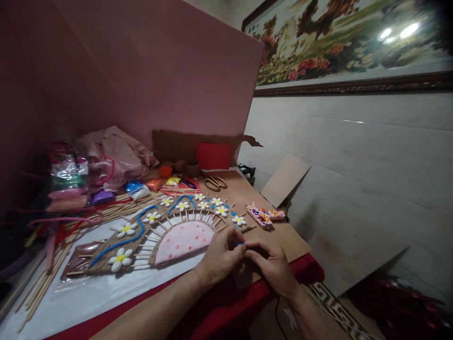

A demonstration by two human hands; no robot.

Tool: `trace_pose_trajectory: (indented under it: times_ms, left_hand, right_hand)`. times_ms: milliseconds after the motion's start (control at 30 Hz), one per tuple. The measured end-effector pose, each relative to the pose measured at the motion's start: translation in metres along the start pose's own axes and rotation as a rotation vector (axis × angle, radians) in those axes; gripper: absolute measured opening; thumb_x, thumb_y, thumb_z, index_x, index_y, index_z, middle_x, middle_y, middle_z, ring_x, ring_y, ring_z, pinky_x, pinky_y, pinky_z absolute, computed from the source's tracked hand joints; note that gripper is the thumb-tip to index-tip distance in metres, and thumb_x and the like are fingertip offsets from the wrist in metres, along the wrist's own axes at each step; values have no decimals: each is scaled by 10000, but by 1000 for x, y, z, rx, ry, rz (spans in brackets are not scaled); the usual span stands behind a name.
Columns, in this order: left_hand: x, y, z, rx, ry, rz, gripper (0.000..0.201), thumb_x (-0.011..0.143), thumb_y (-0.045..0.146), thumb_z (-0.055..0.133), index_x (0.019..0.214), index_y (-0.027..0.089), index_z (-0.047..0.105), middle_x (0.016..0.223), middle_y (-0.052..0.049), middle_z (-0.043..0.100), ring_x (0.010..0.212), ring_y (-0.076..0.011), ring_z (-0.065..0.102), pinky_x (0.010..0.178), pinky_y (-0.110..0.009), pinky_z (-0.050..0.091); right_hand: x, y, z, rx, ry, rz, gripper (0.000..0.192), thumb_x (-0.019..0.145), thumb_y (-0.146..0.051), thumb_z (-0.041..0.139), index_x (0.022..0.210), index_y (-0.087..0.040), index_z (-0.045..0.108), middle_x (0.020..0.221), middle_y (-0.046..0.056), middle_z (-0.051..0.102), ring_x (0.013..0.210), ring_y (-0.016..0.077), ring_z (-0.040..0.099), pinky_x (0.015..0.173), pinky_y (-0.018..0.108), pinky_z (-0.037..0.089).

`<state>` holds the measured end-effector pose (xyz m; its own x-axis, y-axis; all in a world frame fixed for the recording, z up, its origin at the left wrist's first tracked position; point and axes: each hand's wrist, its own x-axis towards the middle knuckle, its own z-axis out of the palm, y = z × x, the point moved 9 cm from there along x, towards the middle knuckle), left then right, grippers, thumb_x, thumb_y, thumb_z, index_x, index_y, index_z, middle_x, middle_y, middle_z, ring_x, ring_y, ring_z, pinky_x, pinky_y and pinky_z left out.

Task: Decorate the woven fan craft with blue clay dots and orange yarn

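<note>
My left hand (220, 257) and my right hand (272, 264) meet at the table's front edge, fingertips pinched together on a small blue bit of clay (239, 244). Just behind them lies a fan-shaped woven craft piece (155, 229) with a pink dotted half-circle centre (183, 239), wooden stick spokes, a blue cord and several white flowers with yellow middles (121, 259). Most of the blue bit is hidden by my fingers.
Scissors (214, 182), a red card (213, 156) and a small cup (192, 168) sit at the back. Colourful dotted pieces (264, 215) lie to the right on brown cardboard (247, 191). Bundled sticks (46, 274) and bags of supplies (69, 172) crowd the left. A tiled wall is on the right.
</note>
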<state>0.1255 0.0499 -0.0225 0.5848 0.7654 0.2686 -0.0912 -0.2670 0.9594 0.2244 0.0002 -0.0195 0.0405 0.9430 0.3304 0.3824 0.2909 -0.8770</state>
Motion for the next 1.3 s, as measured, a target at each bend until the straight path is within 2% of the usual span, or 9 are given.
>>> trace_pose_trajectory:
  times_ms: [133, 267, 433, 633, 867, 967, 1100, 1200, 1300]
  left_hand:
    - [0, -10, 7, -184, -54, -95, 263, 733, 368, 646, 784, 152, 506, 663, 13, 549, 556, -106, 510, 523, -226, 402]
    - [2, -9, 3, -231, -13, -107, 338, 657, 414, 708, 724, 152, 506, 611, 32, 518, 519, -86, 476, 499, -211, 372]
    - [3, -9, 2, -281, -1, -152, 307, 607, 340, 728, 714, 150, 512, 593, 37, 517, 509, -88, 478, 498, -216, 377]
    - [4, -7, -4, -339, 36, -173, 241, 574, 253, 702, 684, 151, 514, 566, 43, 525, 481, -77, 465, 480, -206, 361]
    - [4, -8, -6, -324, 59, -200, 186, 566, 198, 658, 687, 153, 524, 545, 51, 524, 469, -77, 463, 478, -207, 362]
    - [4, -9, -7, -303, 77, -210, 167, 555, 174, 638, 680, 150, 530, 529, 56, 513, 457, -75, 448, 470, -205, 348]
    - [4, -9, -8, -317, 88, -207, 196, 640, 263, 646, 771, 134, 578, 518, 48, 515, 465, -84, 447, 480, -212, 333]
    - [5, -6, -6, -303, 49, -156, 279, 716, 395, 630, 760, 122, 589, 536, 24, 533, 486, -88, 441, 495, -222, 324]
    - [5, -7, -5, -277, 39, -145, 296, 719, 411, 639, 754, 123, 578, 552, 17, 548, 501, -92, 449, 508, -226, 335]
  right_hand:
    - [-2, -3, -1, -75, 33, -41, 116, 841, -285, 580, 816, -214, 669, 765, 23, 664, 723, 171, 613, 682, 267, 470]
    - [-3, -2, 0, -126, 42, -33, 101, 854, -276, 560, 864, -227, 648, 775, 15, 678, 725, 169, 625, 682, 260, 477]
    - [-3, -9, 2, -164, 30, -91, 111, 848, -259, 565, 867, -227, 669, 805, 28, 700, 736, 178, 638, 699, 270, 478]
    - [2, -2, 2, -105, 49, -6, 136, 851, -279, 557, 911, -216, 660, 831, 45, 706, 764, 191, 648, 696, 280, 490]
    - [3, -10, 1, -90, 74, -61, 117, 815, -282, 605, 839, -220, 701, 803, 50, 699, 750, 192, 633, 696, 292, 486]
    - [2, 2, 2, 111, 33, 88, 122, 775, -322, 654, 772, -203, 680, 712, 30, 677, 624, 152, 602, 593, 261, 474]
    - [-3, 21, 10, 571, -38, 315, 302, 680, -440, 728, 711, -171, 593, 571, -16, 603, 440, 79, 499, 443, 194, 390]
    - [-3, 24, 9, 618, -22, 349, 326, 687, -458, 719, 751, -165, 592, 598, -13, 606, 455, 72, 507, 428, 174, 371]
    - [-1, 21, 11, 575, -16, 343, 269, 717, -407, 708, 769, -169, 596, 659, 0, 634, 472, 76, 525, 420, 173, 388]
